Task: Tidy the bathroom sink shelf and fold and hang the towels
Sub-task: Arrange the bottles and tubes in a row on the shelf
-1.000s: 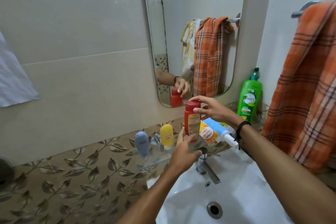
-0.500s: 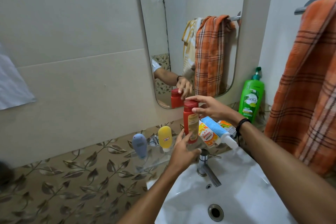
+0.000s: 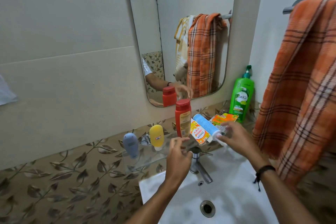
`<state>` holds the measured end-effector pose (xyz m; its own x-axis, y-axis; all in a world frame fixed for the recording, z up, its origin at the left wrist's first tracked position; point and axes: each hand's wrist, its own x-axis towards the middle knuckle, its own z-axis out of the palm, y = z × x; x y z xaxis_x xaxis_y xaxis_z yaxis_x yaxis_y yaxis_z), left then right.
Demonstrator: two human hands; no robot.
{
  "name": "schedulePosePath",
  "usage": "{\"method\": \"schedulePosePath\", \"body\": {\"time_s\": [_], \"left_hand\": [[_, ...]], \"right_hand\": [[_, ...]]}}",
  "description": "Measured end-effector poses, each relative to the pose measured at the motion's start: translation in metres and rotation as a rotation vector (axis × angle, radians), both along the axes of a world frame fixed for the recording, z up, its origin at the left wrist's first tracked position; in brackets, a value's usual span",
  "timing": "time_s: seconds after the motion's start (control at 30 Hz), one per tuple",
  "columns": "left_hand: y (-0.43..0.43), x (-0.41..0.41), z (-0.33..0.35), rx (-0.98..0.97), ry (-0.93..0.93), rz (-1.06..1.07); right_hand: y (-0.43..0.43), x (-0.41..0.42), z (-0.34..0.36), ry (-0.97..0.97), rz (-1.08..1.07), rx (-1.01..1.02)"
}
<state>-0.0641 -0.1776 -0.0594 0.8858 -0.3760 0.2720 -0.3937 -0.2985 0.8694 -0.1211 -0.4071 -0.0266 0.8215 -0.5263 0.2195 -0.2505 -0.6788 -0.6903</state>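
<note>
The red bottle (image 3: 182, 118) stands upright on the shelf (image 3: 149, 154). Right of it, the blue tube (image 3: 206, 125) lies flat and the orange towel (image 3: 300, 82) hangs unfolded. The left hand (image 3: 177, 152) below the bottle and the right hand (image 3: 234, 137) by the tube are loose-fingered and empty.

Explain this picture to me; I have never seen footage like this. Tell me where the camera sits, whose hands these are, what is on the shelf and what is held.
No machine here: a person wears one wide camera on the head, looking down at their own hands above the sink. On the glass shelf stand a grey-blue tube, a yellow tube and a red bottle; beside it lie a yellow box, a blue-and-white tube and an orange packet. A green pump bottle stands in the corner; an orange checked towel hangs at right. The left hand hovers by the red bottle, fingers loose, holding nothing. The right hand spreads over the lying tube's cap; blur hides any contact.
</note>
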Motion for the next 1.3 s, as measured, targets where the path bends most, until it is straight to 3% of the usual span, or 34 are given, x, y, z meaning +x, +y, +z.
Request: {"method": "schedulePosePath", "body": {"time_s": [0.07,0.2,0.47,0.7,0.87,1.3], "left_hand": [[-0.01,-0.006,0.0,0.034,-0.017,-0.053],[-0.031,-0.011,0.007,0.117,-0.043,-0.197],[-0.065,0.005,0.03,0.216,-0.03,-0.257],[-0.084,0.021,0.028,0.218,0.053,-0.244],[-0.091,0.027,0.024,0.112,0.157,-0.219],[-0.124,0.032,0.032,-0.052,0.158,-0.043]], "right_hand": [[0.008,-0.011,-0.019,0.075,-0.02,-0.014],[0.015,-0.017,-0.03,-0.082,-0.069,0.019],[-0.001,-0.02,0.039,-0.326,-0.066,-0.01],[0.0,0.005,0.09,-0.219,0.023,-0.104],[0.0,0.038,0.104,-0.097,0.145,-0.198],[-0.017,0.051,0.104,-0.114,0.25,-0.01]]}}
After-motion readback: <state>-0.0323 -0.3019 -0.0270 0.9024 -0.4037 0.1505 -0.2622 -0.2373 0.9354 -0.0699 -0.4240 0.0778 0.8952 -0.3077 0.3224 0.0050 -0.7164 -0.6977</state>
